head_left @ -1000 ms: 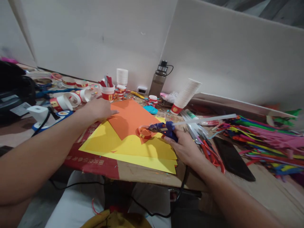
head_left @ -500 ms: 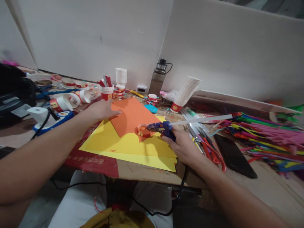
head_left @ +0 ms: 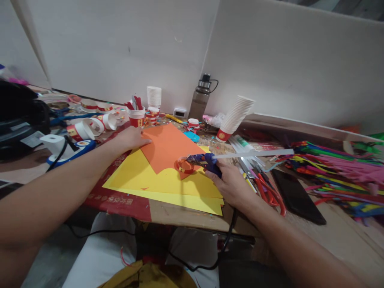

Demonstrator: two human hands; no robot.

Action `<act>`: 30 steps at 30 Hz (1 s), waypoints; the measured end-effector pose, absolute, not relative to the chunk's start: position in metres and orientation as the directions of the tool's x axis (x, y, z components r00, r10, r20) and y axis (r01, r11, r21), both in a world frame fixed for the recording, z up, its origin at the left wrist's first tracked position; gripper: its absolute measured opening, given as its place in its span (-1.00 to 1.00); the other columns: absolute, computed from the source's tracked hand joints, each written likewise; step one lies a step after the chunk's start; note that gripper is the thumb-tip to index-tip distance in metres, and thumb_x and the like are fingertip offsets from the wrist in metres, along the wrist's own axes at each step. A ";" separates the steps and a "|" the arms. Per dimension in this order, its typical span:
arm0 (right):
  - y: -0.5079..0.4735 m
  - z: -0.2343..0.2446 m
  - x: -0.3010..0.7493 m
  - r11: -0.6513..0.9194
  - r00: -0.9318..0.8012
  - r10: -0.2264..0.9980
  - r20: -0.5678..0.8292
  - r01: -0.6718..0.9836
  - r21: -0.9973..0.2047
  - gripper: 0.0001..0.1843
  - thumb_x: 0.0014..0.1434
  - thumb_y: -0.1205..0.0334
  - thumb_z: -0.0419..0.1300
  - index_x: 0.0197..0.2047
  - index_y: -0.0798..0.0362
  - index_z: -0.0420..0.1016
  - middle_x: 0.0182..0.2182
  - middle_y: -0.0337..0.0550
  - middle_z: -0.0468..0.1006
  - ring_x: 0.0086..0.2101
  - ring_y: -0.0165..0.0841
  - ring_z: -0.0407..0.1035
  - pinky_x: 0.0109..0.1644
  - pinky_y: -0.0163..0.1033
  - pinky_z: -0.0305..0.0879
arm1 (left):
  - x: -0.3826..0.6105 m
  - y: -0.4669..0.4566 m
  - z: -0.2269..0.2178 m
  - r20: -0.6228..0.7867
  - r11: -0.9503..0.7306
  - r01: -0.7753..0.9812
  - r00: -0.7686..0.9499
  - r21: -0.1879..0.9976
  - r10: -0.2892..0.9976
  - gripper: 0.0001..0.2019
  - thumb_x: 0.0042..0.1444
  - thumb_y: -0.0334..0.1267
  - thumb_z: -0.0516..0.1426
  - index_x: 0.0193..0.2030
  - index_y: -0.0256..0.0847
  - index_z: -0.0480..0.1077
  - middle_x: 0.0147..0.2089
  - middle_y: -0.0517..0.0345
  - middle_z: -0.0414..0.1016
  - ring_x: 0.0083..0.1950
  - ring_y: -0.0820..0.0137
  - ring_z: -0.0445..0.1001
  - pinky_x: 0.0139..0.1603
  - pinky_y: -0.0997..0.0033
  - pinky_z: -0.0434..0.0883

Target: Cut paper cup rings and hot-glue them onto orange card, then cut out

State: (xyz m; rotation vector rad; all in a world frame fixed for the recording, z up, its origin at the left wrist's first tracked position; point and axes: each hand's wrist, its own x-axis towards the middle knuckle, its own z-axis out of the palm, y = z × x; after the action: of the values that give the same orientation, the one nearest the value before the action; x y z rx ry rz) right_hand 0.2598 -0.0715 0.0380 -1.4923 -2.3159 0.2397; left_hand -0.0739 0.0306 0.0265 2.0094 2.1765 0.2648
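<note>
My right hand is wrapped round a blue hot glue gun, with a long translucent glue stick jutting from its back. The gun's nozzle points left, at the rim of a small orange-and-red ring; whether they touch I cannot tell. The ring sits on an orange paper sheet, which lies over yellow sheets. My left hand lies flat with fingers stretched along the orange sheet's left edge, holding nothing.
Behind the paper stand a cup of red sticks, a water bottle and a leaning stack of paper cups. To the right lie red-handled scissors, a black phone and colourful pipe cleaners. Cut cups lie left.
The orange ring and the glue gun's nozzle have shifted slightly in relation to each other, the ring a little to the right. My left hand stays on the orange sheet.
</note>
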 end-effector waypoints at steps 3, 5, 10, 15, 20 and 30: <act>-0.071 0.037 0.260 0.406 -0.357 0.912 0.203 0.852 -0.330 -0.79 0.27 0.21 0.10 -0.10 0.13 0.45 -0.23 0.01 0.56 -0.21 -0.22 0.41 -0.19 -0.22 0.23 | -0.069 0.027 0.030 -0.015 0.052 0.992 -0.051 0.115 0.999 -0.46 0.06 0.17 0.08 -0.07 -0.28 0.47 -0.06 -0.25 0.56 -0.05 -0.03 0.51 -0.18 0.24 0.36; -0.071 0.037 0.260 0.408 -0.357 0.911 0.205 0.850 -0.332 -0.78 0.28 0.20 0.09 -0.10 0.13 0.45 -0.23 0.01 0.55 -0.21 -0.22 0.41 -0.18 -0.22 0.23 | -0.066 0.023 0.035 0.000 0.057 0.997 -0.057 0.044 0.998 -0.49 0.07 0.17 0.07 -0.16 -0.26 0.49 -0.12 -0.24 0.58 -0.09 -0.03 0.52 -0.23 0.24 0.35; -0.072 0.040 0.260 0.391 -0.341 0.919 0.198 0.852 -0.348 -0.77 0.27 0.18 0.09 -0.12 0.13 0.46 -0.28 0.00 0.55 -0.27 -0.23 0.40 -0.23 -0.21 0.22 | -0.045 0.007 0.045 0.213 -0.142 0.963 0.092 0.230 0.973 -0.59 0.13 0.10 0.07 -0.24 -0.22 0.51 -0.23 -0.06 0.58 -0.17 0.14 0.52 -0.18 0.27 0.35; -0.071 0.039 0.261 0.395 -0.340 0.916 0.214 0.857 -0.330 -0.77 0.25 0.17 0.10 -0.14 0.14 0.47 -0.26 0.01 0.55 -0.28 -0.22 0.40 -0.23 -0.19 0.22 | -0.008 -0.012 0.037 0.279 -0.466 0.636 0.377 0.615 0.883 -0.48 0.08 0.07 0.17 0.09 -0.21 0.39 0.06 0.01 0.53 0.02 0.26 0.47 0.03 0.30 0.39; -0.070 0.037 0.263 0.429 -0.358 0.899 0.252 0.832 -0.352 -0.76 0.25 0.15 0.09 -0.13 0.10 0.47 -0.26 -0.03 0.56 -0.29 -0.23 0.40 -0.24 -0.21 0.23 | 0.014 -0.020 0.024 0.190 -0.493 0.536 0.522 0.686 0.832 -0.21 -0.03 0.03 0.27 0.33 -0.11 0.15 0.34 -0.02 0.27 0.29 0.18 0.31 0.24 0.22 0.30; -0.072 0.037 0.266 0.441 -0.364 0.886 0.288 0.854 -0.276 -0.79 0.24 0.18 0.11 -0.16 0.08 0.50 -0.33 -0.04 0.56 -0.30 -0.20 0.41 -0.23 -0.19 0.24 | 0.029 -0.022 0.013 0.179 -0.474 0.574 0.494 0.668 0.851 -0.29 -0.03 -0.14 0.25 0.29 -0.23 0.21 0.13 -0.04 0.47 0.15 0.18 0.44 0.16 0.20 0.34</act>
State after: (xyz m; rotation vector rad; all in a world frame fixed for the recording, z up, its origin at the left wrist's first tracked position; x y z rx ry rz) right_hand 0.2658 -0.0724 0.0370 -1.4743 -2.3056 0.1106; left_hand 0.0292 -0.0219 0.0126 2.2071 1.1689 0.6822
